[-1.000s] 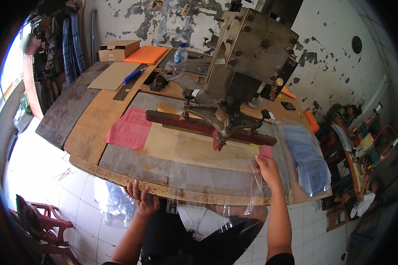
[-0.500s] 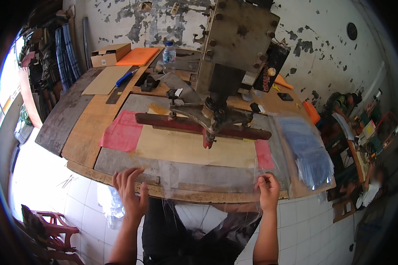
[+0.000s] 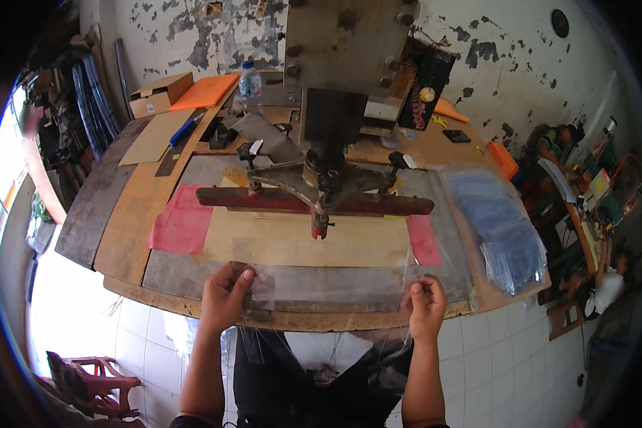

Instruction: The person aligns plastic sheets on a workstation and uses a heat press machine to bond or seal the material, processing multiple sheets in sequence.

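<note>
A clear plastic sheet (image 3: 335, 289) stretches between my hands over the front edge of the work table. My left hand (image 3: 225, 296) pinches its left side between thumb and fingers. At the right side, my right hand (image 3: 426, 307) holds the sheet in a closed pinch. Just beyond the sheet lies a cream-coloured sheet (image 3: 292, 246) on the grey plate, with a red piece (image 3: 182, 221) at its left end and another red piece (image 3: 424, 239) at its right. Above them hangs the dark red bar (image 3: 378, 205) of a metal press (image 3: 349, 43).
On the right of the table lies a stack of clear bluish plastic sheets (image 3: 492, 221). A water bottle (image 3: 250, 89), a cardboard box (image 3: 160, 95), a blue cutter knife (image 3: 185, 130) and a phone (image 3: 456, 135) are farther back. A red stool (image 3: 103, 381) stands at lower left. Another person sits at far right.
My left hand was open with its fingers spread; it has moved right and closed on the plastic sheet. My right hand keeps its pinch. The view has shifted slightly.
</note>
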`<state>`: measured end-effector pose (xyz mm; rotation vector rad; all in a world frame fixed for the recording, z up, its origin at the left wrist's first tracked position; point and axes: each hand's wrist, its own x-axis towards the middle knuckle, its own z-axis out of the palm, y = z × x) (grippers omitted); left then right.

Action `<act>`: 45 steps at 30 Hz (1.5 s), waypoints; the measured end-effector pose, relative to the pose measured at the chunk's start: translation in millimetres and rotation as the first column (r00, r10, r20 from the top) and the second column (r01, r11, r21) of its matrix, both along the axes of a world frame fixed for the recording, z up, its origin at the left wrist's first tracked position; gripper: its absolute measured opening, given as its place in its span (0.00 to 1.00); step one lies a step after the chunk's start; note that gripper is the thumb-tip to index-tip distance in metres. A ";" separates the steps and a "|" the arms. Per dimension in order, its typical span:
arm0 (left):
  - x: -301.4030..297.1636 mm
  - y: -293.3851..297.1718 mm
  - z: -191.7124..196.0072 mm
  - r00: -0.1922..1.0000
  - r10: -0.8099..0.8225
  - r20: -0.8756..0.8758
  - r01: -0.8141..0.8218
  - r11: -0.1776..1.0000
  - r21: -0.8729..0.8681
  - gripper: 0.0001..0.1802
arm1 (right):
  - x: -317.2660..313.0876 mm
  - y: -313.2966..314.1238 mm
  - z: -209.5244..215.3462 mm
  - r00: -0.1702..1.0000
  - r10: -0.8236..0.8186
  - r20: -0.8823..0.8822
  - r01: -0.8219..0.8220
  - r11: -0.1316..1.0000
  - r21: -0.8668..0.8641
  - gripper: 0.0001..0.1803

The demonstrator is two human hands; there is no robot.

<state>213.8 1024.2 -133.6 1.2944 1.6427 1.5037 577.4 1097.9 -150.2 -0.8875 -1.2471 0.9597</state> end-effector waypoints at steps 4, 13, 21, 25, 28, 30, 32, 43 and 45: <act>2.7 4.5 1.5 0.996 -0.017 0.092 0.019 1.000 -0.020 0.11 | 8.8 0.8 -3.4 0.998 0.064 0.012 -0.063 0.995 -0.078 0.13; -3.0 -0.2 -5.6 0.993 -0.009 0.119 -0.014 0.981 0.194 0.07 | -19.9 7.0 73.1 0.918 0.396 0.001 -0.396 0.917 -0.060 0.23; 6.2 -34.7 46.4 0.928 -0.024 0.373 -0.074 0.966 0.246 0.14 | -24.6 -20.8 141.7 0.957 0.275 0.097 -0.275 0.961 -0.013 0.07; 1.7 -48.1 56.9 0.930 -0.031 0.366 -0.081 0.955 0.286 0.17 | -24.7 -37.6 160.9 0.962 0.259 0.091 -0.261 0.965 0.020 0.07; 3.9 -55.4 66.0 0.942 -0.018 0.336 -0.081 0.957 0.278 0.16 | -24.8 -45.6 166.8 0.965 0.240 0.110 -0.245 0.969 0.039 0.07; 4.5 -56.9 68.6 0.946 -0.003 0.324 -0.088 0.960 0.265 0.16 | -24.7 -49.2 168.4 0.963 0.243 0.114 -0.250 0.967 0.049 0.07; 3.1 -58.6 70.4 0.954 -0.025 0.299 -0.062 0.958 0.278 0.15 | -26.3 -48.3 166.6 0.965 0.237 0.115 -0.245 0.968 0.058 0.07; -15.8 -19.3 46.3 0.991 -0.036 0.131 0.041 0.998 -0.039 0.13 | -26.9 6.7 98.1 0.958 0.134 0.253 -0.129 0.991 -0.039 0.08; -11.2 -1.4 45.4 0.998 -0.038 -0.050 0.030 0.987 -0.157 0.19 | -21.8 26.6 78.0 0.915 0.097 0.391 -0.073 0.995 -0.074 0.08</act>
